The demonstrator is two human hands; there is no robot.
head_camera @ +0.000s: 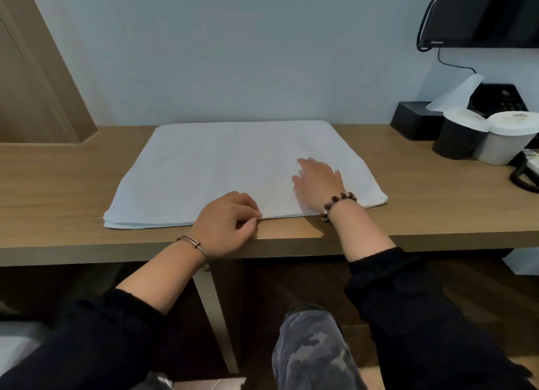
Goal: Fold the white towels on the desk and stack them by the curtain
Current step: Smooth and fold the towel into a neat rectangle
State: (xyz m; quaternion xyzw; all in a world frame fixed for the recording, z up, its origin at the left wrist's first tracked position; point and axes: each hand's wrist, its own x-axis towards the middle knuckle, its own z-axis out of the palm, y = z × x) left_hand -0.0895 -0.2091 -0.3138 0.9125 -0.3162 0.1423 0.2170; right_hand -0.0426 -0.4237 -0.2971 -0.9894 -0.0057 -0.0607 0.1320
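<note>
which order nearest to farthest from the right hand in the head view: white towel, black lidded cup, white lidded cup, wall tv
1. White folded towel, under the right hand, touching.
2. Black paper cup with white lid, right side of the wooden desk.
3. White paper cup with lid, just right of the black one.
4. Black wall-mounted television, upper right, above the desk.

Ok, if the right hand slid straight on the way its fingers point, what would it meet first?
Only more white towel, on which the right hand lies flat; past its far edge, likely the wall. Depth is hard to judge.
</note>
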